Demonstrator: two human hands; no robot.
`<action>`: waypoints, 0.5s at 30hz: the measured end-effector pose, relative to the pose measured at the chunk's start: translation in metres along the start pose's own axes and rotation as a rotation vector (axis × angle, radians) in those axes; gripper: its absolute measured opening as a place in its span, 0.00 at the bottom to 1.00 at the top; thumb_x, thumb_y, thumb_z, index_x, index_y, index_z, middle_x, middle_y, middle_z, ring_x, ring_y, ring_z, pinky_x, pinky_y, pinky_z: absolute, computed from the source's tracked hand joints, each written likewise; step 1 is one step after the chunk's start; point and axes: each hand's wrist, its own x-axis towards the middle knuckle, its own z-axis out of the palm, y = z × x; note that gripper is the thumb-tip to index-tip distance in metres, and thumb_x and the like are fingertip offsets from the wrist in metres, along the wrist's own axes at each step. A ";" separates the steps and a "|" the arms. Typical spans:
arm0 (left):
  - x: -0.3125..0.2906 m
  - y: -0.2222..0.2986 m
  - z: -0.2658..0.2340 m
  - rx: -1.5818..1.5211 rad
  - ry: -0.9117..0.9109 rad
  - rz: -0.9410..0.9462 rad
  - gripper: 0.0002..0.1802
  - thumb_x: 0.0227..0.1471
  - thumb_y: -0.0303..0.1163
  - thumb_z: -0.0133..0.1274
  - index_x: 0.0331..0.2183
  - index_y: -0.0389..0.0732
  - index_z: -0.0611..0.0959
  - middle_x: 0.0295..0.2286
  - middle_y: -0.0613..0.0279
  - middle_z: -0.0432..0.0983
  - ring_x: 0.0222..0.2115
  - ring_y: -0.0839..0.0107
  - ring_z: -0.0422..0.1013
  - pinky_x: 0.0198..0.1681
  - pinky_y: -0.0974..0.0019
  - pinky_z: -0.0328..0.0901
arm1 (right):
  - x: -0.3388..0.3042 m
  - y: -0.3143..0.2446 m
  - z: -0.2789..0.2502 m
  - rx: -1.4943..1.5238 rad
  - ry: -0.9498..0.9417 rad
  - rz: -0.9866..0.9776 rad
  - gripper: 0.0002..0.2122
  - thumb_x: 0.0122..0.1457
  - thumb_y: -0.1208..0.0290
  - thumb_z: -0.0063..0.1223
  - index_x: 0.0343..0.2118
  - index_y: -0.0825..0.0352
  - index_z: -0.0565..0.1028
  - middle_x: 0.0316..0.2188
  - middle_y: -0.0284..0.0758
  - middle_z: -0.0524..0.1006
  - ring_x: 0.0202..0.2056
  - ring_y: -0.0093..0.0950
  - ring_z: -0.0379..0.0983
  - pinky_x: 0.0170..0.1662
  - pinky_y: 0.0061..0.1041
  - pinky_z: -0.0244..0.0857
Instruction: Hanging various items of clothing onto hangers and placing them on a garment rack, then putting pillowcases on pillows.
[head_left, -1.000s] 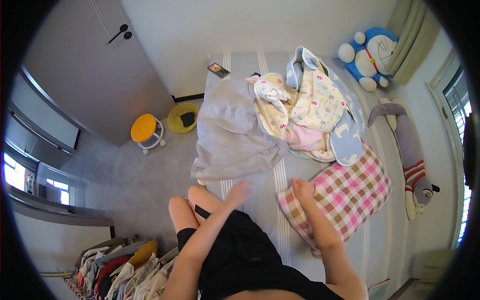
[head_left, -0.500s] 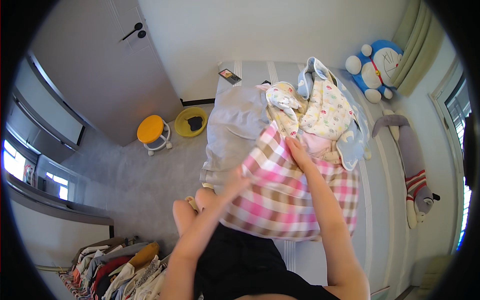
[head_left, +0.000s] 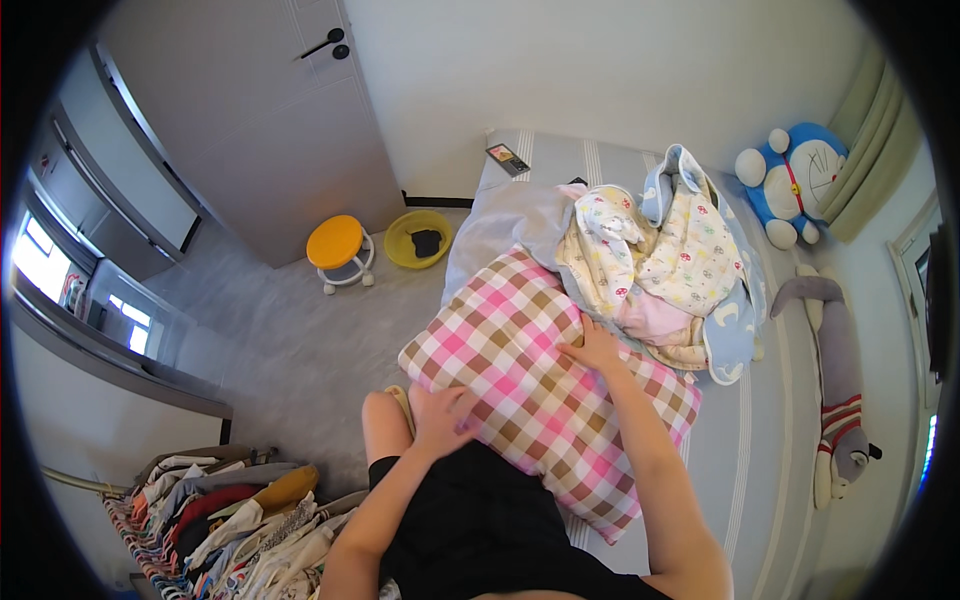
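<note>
A pink, brown and white checked pillow [head_left: 520, 370] lies flat and at a slant near the front of the bed. My right hand [head_left: 597, 350] rests on its far right part, fingers spread, thumb out to the left. At the pillow's near left edge is my left hand [head_left: 445, 422], its fingers apart and slightly bent, holding nothing that I can see. Just beyond the right hand sits a heap of baby clothes or cloths [head_left: 690, 245], cream with small coloured prints, pink and pale blue. A smooth grey cloth [head_left: 505, 225] shows beyond the pillow's far left side.
The bed [head_left: 765, 430] has a grey striped sheet. A phone-like device [head_left: 507, 159] lies at its far edge. A blue plush toy [head_left: 795, 185] and a long grey plush toy [head_left: 835, 370] lie right. On the floor are a yellow stool [head_left: 337, 243] and yellow basin [head_left: 400, 240]; hanging clothes [head_left: 240, 520] stand lower left.
The checked pillow has turned and now lies flatter, reaching further left. My left hand has moved down to its near edge; my right hand has opened flat on top. The view has shifted.
</note>
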 end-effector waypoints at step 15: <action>0.091 -0.010 -0.037 -0.520 0.088 0.167 0.06 0.37 0.23 0.50 0.25 0.40 0.78 0.21 0.57 0.71 0.24 0.59 0.69 0.28 0.64 0.63 | 0.038 -0.004 -0.129 0.178 -0.890 -0.151 0.28 0.40 0.47 0.60 0.38 0.68 0.77 0.36 0.37 0.77 0.36 0.30 0.73 0.42 0.25 0.64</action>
